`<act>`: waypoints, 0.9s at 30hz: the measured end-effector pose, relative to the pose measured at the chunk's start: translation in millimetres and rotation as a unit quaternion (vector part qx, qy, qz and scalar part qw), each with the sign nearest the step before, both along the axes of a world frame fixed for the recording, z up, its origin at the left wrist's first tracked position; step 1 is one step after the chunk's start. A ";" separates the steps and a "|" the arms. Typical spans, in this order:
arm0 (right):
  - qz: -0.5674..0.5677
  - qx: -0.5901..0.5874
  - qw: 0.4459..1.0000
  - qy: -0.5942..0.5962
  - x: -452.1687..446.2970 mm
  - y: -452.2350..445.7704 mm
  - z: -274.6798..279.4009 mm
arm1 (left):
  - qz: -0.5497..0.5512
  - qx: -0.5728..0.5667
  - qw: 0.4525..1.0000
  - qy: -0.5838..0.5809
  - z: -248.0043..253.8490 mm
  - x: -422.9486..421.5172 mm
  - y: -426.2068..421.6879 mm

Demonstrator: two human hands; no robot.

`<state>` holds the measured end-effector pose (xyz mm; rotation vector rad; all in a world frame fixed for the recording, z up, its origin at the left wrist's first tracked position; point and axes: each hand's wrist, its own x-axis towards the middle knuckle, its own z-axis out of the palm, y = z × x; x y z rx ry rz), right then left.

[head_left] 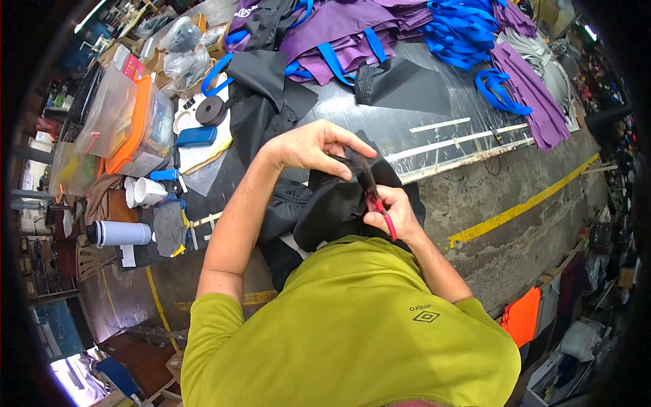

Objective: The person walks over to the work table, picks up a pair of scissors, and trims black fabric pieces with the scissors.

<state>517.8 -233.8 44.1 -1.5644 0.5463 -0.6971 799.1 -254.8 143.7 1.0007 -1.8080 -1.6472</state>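
Note:
My right hand [400,216] is closed round the red handles of a pair of scissors [384,216]. Their dark blades point up and away from me, against a piece of black fabric [332,207]. My left hand [313,148] grips that fabric at its upper edge, thumb below and fingers curled over it, close to the blade tips. The fabric hangs in folds in front of my body at the table's near edge. How far the blades are apart is hard to make out, and some fingertips are hidden by the cloth.
Purple fabric pieces [339,34] with blue straps [461,30] lie across the far side of the table [468,146]. At left stand a plastic box with an orange lid [139,125], a roll of black tape [211,110], a blue case [196,137], white cups [146,192] and a bottle [122,233].

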 end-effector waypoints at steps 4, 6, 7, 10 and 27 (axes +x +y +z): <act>-0.192 -0.085 0.977 -0.038 2.5 -12.5 15.9 | 0.037 0.021 0.998 0.057 13.2 9.9 5.6; -0.251 -0.109 0.962 -0.020 1.2 -33.0 15.9 | 0.024 -0.001 0.998 0.056 20.2 1.9 6.0; -0.231 -0.075 0.968 -0.057 4.5 -42.8 15.0 | 0.019 -0.011 0.999 0.045 20.5 -2.2 3.7; -0.134 0.080 0.983 -0.099 3.3 -71.8 1.1 | 0.023 -0.044 0.999 0.020 20.6 -9.3 -4.2; -0.362 -0.469 0.767 0.247 22.7 -312.0 76.5 | 0.226 -0.085 0.965 0.106 15.4 -0.6 -4.8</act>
